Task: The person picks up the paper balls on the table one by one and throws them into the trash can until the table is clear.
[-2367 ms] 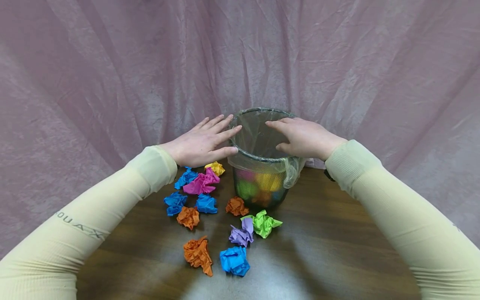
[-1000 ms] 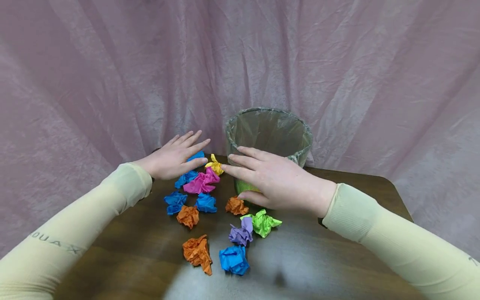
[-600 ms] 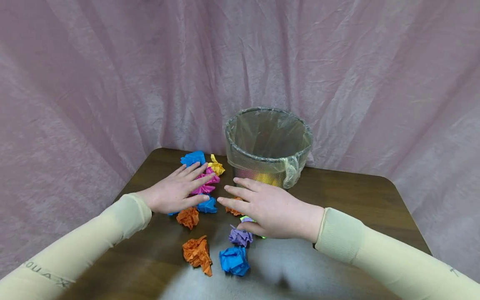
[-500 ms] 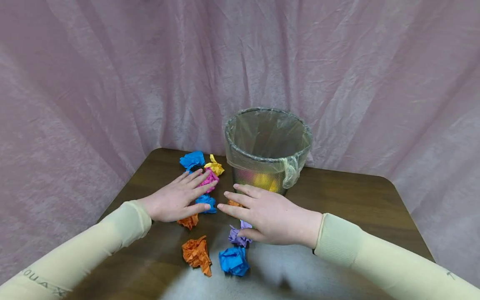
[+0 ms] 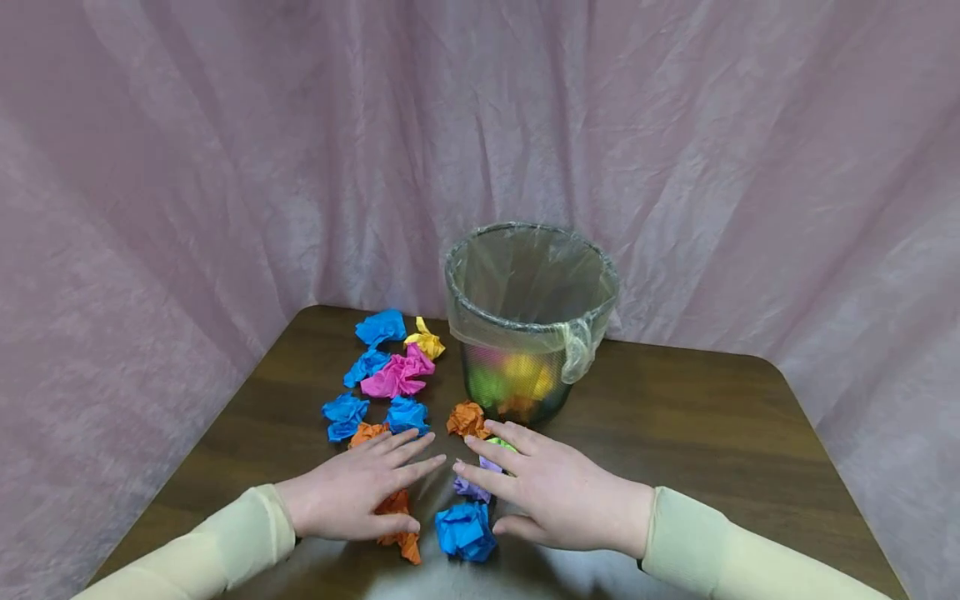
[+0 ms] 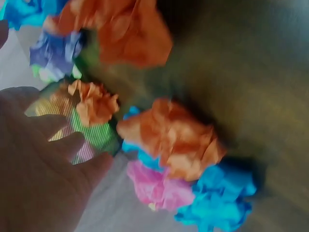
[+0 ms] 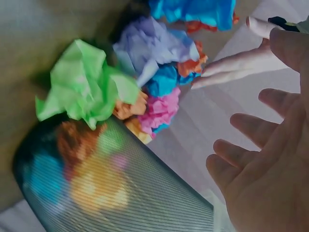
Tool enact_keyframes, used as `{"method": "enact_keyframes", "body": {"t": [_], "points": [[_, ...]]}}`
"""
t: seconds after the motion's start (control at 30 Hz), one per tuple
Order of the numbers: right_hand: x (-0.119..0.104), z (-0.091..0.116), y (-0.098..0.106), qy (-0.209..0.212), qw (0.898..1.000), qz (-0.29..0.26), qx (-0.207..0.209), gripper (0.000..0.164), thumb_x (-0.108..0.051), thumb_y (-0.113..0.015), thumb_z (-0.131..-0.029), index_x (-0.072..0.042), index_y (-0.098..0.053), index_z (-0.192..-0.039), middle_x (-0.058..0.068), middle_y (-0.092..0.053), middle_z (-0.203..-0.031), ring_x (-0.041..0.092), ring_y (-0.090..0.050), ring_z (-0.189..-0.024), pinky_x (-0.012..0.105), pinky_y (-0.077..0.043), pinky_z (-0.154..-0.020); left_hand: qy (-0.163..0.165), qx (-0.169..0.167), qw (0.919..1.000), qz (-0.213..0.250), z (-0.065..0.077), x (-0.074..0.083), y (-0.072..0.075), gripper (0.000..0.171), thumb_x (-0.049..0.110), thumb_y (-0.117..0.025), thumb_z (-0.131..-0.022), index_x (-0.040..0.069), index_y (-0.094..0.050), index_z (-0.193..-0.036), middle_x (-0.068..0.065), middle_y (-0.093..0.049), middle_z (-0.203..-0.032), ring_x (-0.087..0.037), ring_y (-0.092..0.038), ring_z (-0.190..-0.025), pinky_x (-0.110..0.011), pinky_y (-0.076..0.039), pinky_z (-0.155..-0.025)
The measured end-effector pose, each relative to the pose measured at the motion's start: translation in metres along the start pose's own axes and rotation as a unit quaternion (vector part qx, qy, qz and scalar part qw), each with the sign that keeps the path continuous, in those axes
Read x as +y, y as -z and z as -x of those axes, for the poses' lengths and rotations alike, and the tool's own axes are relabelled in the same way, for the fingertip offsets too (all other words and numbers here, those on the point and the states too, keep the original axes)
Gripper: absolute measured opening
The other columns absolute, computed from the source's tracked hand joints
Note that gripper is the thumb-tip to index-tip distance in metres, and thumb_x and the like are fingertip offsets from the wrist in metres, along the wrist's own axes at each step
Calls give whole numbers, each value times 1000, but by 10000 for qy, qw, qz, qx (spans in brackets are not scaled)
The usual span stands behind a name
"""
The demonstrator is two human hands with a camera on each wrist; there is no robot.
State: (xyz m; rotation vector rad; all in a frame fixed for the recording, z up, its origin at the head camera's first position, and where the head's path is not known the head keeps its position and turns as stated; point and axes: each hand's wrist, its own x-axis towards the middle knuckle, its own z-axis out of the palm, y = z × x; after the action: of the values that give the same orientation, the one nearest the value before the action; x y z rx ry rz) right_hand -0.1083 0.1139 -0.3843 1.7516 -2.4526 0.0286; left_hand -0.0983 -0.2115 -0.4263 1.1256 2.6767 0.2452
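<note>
Clock = head view, 12 away from the person. Both hands wide, fingers spread, nothing held. Left hand [image 5: 352, 496] at about 9, right hand [image 5: 566, 496] at about 3, gap between them.

Key relation: near blue ball [image 5: 465, 531] sits in that gap. From right hand it lies at 8 to 9, from left hand at 3 to 4. Right is nearer: its thumb tip looks just beside the ball, left thumb tip a bit further off. Height over the surface [image 5: 675, 433] is hard to judge, so can't call contact. Ball is roughly round, no useful long axis.

Near orange ball [image 5: 408, 546] is left's: partly hidden under that hand, visible part runs roughly 11 to 5. Purple ball [image 5: 471, 490] is right's, under its fingers, at 12 to 1 from the blue one. Green ball [image 5: 501, 443] mostly hidden behind right's fingertips; right wrist view shows it by the foot of the lined mesh bin [image 5: 517, 337].

Bin: just short of 12 from right, between 1 and 2 from left. So right has the straighter line, I'd say. Bin-side orange ball [image 5: 467, 419] sits at its 7. Remaining paper cluster [image 5: 397, 372] spreads from 11 to 1 off left hand.
</note>
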Motion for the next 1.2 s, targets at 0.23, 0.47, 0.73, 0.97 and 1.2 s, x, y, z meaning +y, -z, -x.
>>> {"method": "enact_keyframes", "body": {"t": [0.23, 0.47, 0.73, 0.97, 1.2], "points": [[-12, 20, -20, -243, 9994, -209, 100, 79, -58, -62, -97, -24, -33, -162, 7, -33, -165, 34, -32, -149, 48, -39, -114, -48, -230, 9995, 230, 14, 10, -18, 76, 61, -61, -96, 29, -37, -161, -10, -26, -167, -42, -29, -149, -65, -37, -109], [-21, 29, -34, -374, 9978, -549, -11, 79, -56, -62, -98, -25, -30, -163, 7, -28, -167, 34, -27, -152, 51, -43, -110, 161, -551, 9971, 491, 18, 20, -23, 70, 54, -68, -95, 37, -41, -158, -11, -25, -167, -45, -33, -146, -59, -54, -93], [-26, 30, -46, -243, 9980, -563, 173, 79, -50, -66, -97, -21, -32, -163, 8, -27, -167, 35, -22, -153, 50, -42, -111, 322, -596, 9974, 244, 19, 23, -23, 69, 42, -77, -92, 35, -48, -154, -13, -30, -165, -42, -37, -144, -56, -55, -91], [-28, 29, -51, -142, 9979, -602, 174, 77, -49, -65, -99, -19, -33, -162, 8, -28, -167, 38, -26, -151, 47, -42, -111, 362, -728, 9967, 27, 22, 21, -24, 72, 29, -85, -85, 40, -53, -149, -12, -34, -164, -39, -43, -142, -48, -59, -86], [-29, 28, -52, -153, 9978, -626, 126, 79, -50, -65, -99, -20, -29, -163, 8, -27, -167, 38, -26, -152, 48, -41, -112, -85, -537, 9983, -187, 24, 17, -28, 66, 13, -85, -85, 40, -62, -141, -12, -44, -157, -38, -51, -135, -48, -54, -97]]}}
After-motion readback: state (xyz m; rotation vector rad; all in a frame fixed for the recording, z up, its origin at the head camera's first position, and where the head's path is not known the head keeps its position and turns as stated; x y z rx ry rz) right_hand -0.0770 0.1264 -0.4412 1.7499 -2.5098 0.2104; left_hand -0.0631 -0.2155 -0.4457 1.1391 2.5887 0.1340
